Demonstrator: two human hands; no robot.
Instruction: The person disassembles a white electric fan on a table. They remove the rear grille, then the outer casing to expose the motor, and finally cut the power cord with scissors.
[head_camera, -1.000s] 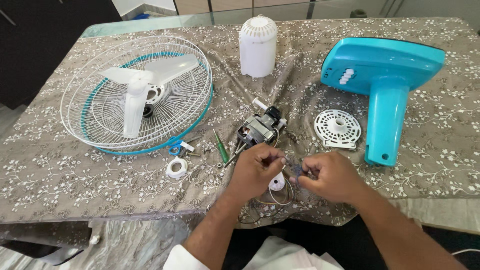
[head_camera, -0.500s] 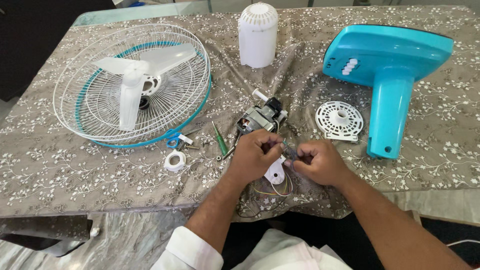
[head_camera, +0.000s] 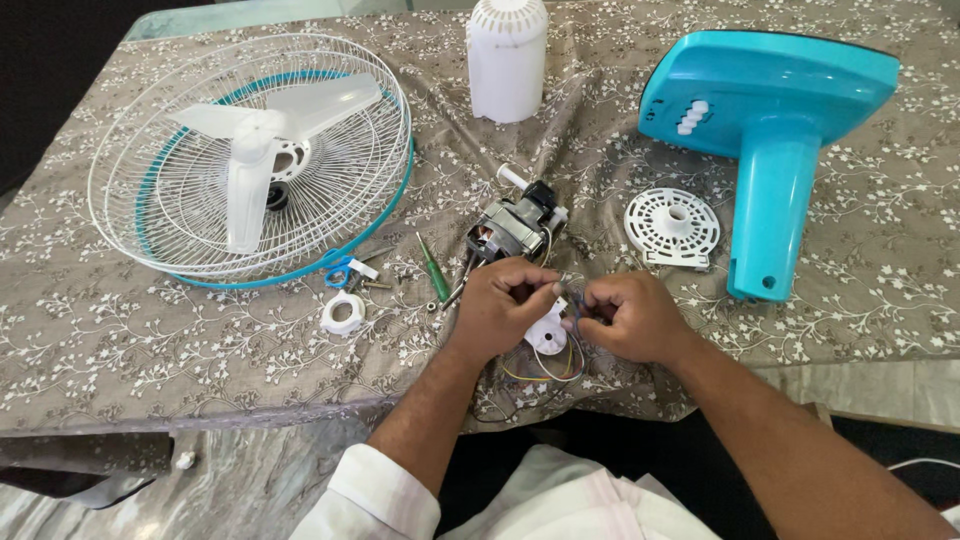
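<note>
— Wires (head_camera: 548, 368), is that what you have there, low in the middle of the frame?

— Yes. Thin ones, yellow, red and dark, looping loosely on the cloth under my hands and running up to a small white plastic part (head_camera: 547, 332) that sits between my wrists. My left hand (head_camera: 505, 305) is closed, thumb and forefinger pinching a wire end. My right hand (head_camera: 625, 316) is curled shut too, pinching the same little bundle from the other side; the fingertips of both nearly meet.

— And what do the ends look like?

— Too small to tell. Something dark and bluish shows at my right fingertips, nothing clearer.

— What lies just above your hands?

— The bare fan motor (head_camera: 512, 228), metal body with copper windings showing and a white shaft pointing toward the top of the frame. Left of it lies a green-handled screwdriver (head_camera: 433, 268), then a white ring (head_camera: 343, 314) and blue scissors (head_camera: 338, 269).

— Further out?

— The white wire fan guard (head_camera: 170, 215) with its teal rim and the white blade (head_camera: 255, 150) fills the upper left. A white motor cover (head_camera: 508, 60) stands at top centre, the turquoise fan base (head_camera: 770, 130) lies at the upper right, and a round white slotted disc (head_camera: 672, 228) is beside it. All rest on the table (head_camera: 150, 350), which has a grey floral cloth.
</note>
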